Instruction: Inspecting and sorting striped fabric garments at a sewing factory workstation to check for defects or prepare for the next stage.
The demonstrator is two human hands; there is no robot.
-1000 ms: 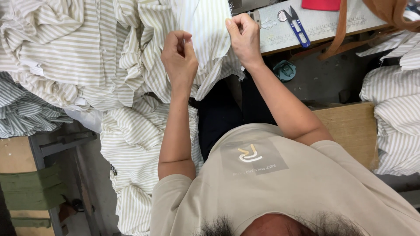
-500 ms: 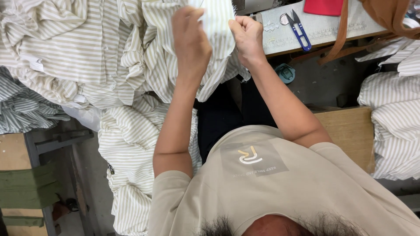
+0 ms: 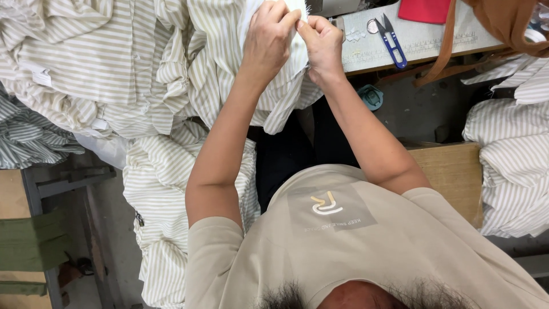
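At the bottom of the view we see our beige shirt, and from it both forearms run up toward twelve o'clock, where the left hand (image 3: 269, 37) and the right hand (image 3: 323, 43) meet fingertip to fingertip on the striped garment (image 3: 229, 63). Each grip is pinched shut on the same fold of cloth, held up off the heap, it seems, so the edge can be worked between the fingers. The rest of the garment hangs toward seven o'clock, with more striped pieces at ten and three. Beyond, at one o'clock, the table (image 3: 434, 43) carries blue thread snips (image 3: 390, 41), within reach of the right hand, and a red cloth (image 3: 424, 10). A second ago the hands were apart; now they have closed together.
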